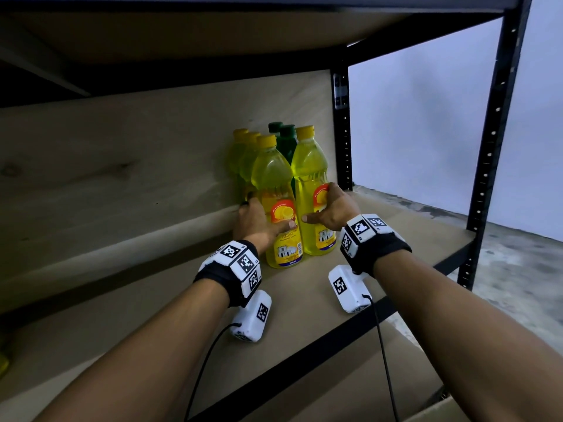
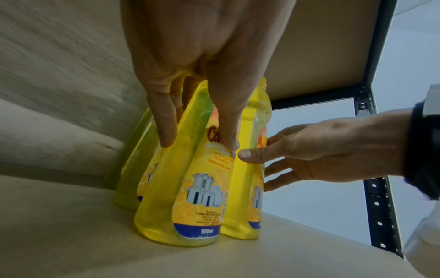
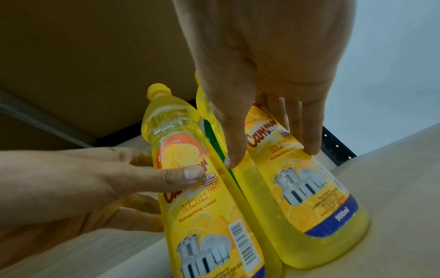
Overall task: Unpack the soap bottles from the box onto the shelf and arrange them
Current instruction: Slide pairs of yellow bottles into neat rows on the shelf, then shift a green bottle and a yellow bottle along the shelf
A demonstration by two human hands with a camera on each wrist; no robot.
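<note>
Two yellow lemon dish soap bottles stand side by side at the front of a cluster on the shelf board [image 1: 304, 300]. My left hand [image 1: 259, 220] grips the left bottle [image 1: 274, 178] [image 2: 166, 188] [image 3: 190, 206], its thumb [image 3: 190, 175] lying across the label. My right hand [image 1: 329, 208] grips the right bottle [image 1: 309, 166] [image 2: 240, 197] [image 3: 297, 188], with the thumb [image 3: 232, 159] on its inner side and the fingers [image 3: 311, 146] on the outer side. Both bottles stand upright, almost touching. Behind them are more yellow bottles [image 1: 243, 153] and two green-capped bottles [image 1: 288, 141].
The cluster sits in the shelf's back right corner, against the wooden back panel [image 1: 122, 162] and near the black rear post [image 1: 342, 132]. An upper shelf [image 1: 182, 35] hangs low overhead. A front post [image 1: 493, 132] stands at the right. A cardboard edge [image 1: 457, 406] shows at bottom right.
</note>
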